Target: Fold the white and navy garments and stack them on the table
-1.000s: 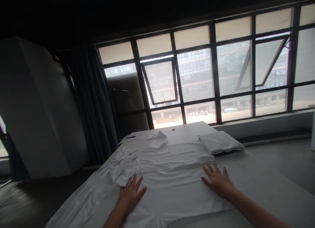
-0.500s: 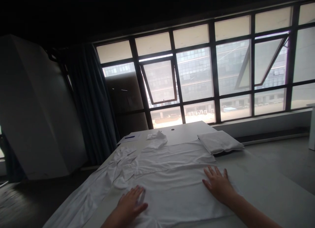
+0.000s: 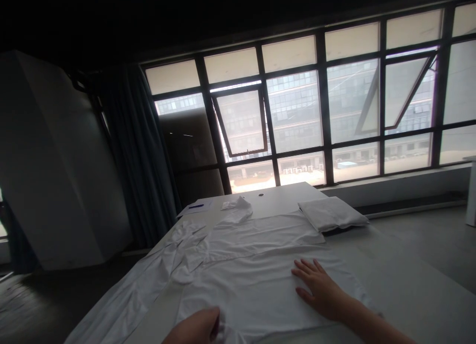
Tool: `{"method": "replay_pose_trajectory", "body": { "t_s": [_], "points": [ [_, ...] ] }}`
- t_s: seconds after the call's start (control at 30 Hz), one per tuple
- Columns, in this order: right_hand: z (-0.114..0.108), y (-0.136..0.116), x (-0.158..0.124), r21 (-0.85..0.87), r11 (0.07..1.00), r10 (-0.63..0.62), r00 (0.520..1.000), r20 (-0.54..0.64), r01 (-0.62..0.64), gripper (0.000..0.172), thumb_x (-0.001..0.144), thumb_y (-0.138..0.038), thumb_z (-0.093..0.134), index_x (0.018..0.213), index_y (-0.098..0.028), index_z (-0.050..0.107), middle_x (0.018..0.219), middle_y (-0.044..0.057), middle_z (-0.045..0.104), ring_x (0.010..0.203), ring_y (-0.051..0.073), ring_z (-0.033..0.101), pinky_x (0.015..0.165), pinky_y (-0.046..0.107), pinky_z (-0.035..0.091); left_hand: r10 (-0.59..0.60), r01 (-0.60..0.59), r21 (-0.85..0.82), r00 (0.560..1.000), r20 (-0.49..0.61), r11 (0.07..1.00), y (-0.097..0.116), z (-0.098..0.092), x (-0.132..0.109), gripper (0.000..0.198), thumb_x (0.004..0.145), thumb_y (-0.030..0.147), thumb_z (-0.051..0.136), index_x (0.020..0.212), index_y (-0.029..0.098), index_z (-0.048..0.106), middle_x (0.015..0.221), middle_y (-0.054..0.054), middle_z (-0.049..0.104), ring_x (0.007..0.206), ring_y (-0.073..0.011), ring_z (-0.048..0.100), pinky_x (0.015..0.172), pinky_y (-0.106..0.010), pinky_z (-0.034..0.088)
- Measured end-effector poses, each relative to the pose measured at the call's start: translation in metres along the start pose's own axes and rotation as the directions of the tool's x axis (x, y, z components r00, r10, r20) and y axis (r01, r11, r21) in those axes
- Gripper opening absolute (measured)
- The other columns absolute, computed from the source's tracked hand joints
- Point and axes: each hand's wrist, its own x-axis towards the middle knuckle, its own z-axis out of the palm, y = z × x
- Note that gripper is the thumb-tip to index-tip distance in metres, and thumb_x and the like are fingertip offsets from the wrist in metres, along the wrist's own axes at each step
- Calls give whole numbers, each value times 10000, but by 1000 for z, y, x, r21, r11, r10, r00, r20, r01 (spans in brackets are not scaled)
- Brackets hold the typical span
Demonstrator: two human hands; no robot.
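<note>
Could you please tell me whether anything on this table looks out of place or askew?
Yes, the white garment lies unevenly on the white table. Its left side is creased and bunched, and its far end is crumpled into a small heap, whereas its middle looks fairly smooth.

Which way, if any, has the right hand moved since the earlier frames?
Yes: the right hand has slid left and nearer the person across the white garment, judged against the folded white cloth.
</note>
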Motion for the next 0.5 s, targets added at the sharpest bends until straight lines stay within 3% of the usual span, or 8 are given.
{"method": "replay_pose_trajectory", "body": {
  "t_s": [0.1,0.3,0.4,0.5],
  "points": [
    [1,1,0,-6,1000,-1,1000,-2,1,591,948,-591,442,1460,-310,529,1613,76,390,1508,303,292,1236,570,89,-22,24,-22,997,80,999,-3,4,-2,336,604,486,740,868,285,682,862,8,684,768,-232,605,717,-324,477],
    [1,2,1,1,1000,1,1000,4,-1,589,946,-584,452,1466,-315,522,1612,76,392,1507,301,294,1235,572,87,17,-8,-85,995,103,996,19,-11,-5,219,603,339,707,810,283,662,858,25,674,763,-217,595,672,-299,447],
    [0,1,1,4,1000,-4,1000,7,4,599,946,-588,447,1468,-303,522,1613,79,390,1510,306,287,1236,570,83,108,-98,-198,993,37,975,28,-27,-9,230,643,257,646,871,268,670,894,40,671,832,-201,602,718,-280,444],
    [1,2,0,-5,1000,-9,1000,7,9,591,951,-569,446,1472,-301,517,1615,79,385,1509,306,288,1236,573,80,193,-218,-314,975,-109,924,30,-42,-8,200,740,258,584,931,259,645,890,52,651,868,-175,592,770,-258,446]
  ]
}}
